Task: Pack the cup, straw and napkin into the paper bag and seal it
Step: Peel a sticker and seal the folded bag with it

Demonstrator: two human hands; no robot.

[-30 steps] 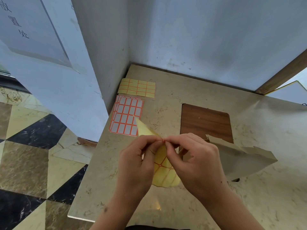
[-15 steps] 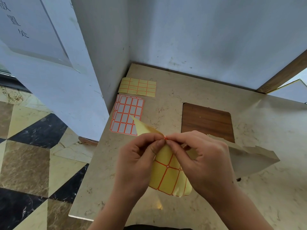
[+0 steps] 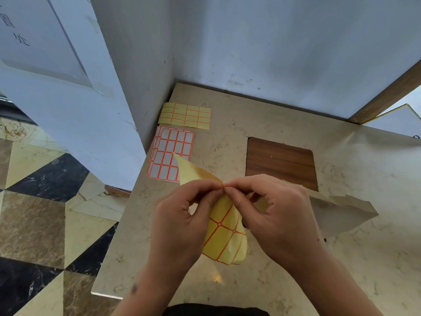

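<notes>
Three label sheets counted: a curled yellow sticker sheet with orange grid lines (image 3: 224, 233) is pinched by left hand (image 3: 182, 224) and right hand (image 3: 275, 222). Two lie flat on the beige marble tabletop (image 3: 227, 137): a yellow sheet (image 3: 185, 115) and a white orange-gridded sheet (image 3: 170, 153). One grey-brown paper bag (image 3: 339, 213) lies just beside the right hand. Compared with a second earlier, more of the held sheet hangs below the grip.

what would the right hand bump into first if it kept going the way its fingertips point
The right hand points leftward, fingertips pinching the yellow sticker sheet. Going straight on, it would most likely meet the left hand first, since their fingertips already nearly touch at the sheet's edge.
</notes>
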